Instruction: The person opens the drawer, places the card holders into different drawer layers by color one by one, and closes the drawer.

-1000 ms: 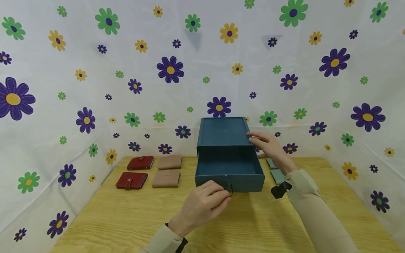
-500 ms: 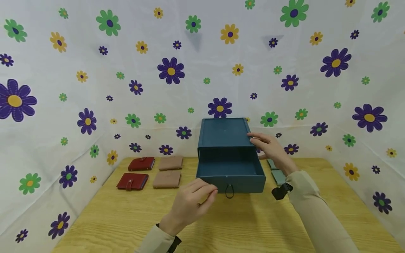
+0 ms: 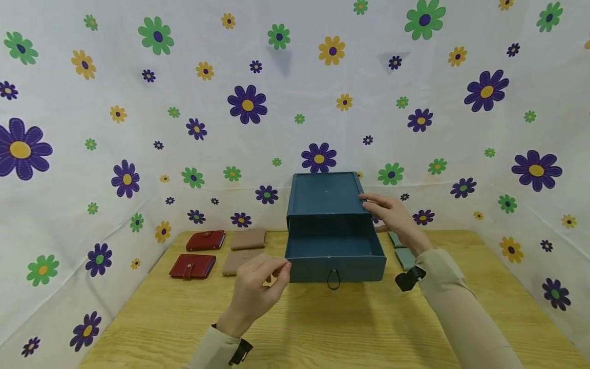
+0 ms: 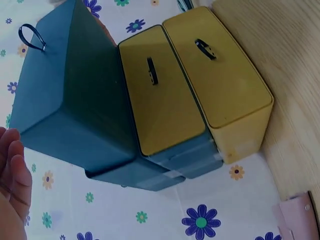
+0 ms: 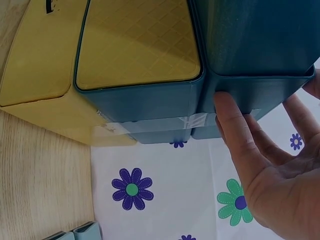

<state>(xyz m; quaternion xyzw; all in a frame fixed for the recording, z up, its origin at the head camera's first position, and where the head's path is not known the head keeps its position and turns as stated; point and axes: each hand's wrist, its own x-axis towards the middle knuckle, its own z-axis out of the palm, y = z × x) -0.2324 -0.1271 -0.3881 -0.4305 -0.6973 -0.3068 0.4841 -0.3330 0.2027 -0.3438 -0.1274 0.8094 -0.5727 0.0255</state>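
Note:
The blue top drawer (image 3: 334, 269), with a black loop pull (image 3: 333, 280), stands pulled out of its blue case (image 3: 327, 192); its visible inside is bare. My left hand (image 3: 258, 287) is at the drawer's front left corner, fingers loosely bent and holding nothing. Whether the fingertips touch the drawer I cannot tell. My right hand (image 3: 398, 220) rests extended fingers on the case's right side, a thumb-side finger at the top edge. In the left wrist view, two yellow drawer fronts (image 4: 162, 95) sit closed under the blue one.
Two red snap wallets (image 3: 191, 265) and two pinkish-beige wallets (image 3: 248, 238) lie left of the drawers on the wooden table (image 3: 322, 333). Green wallets (image 3: 405, 258) lie at the right, partly behind my right arm. A flowered white cloth (image 3: 295, 143) surrounds the table.
My left hand has let go of the black loop pull and moved left to the drawer's front left corner. The drawer stays out, and my right hand keeps its place on the case.

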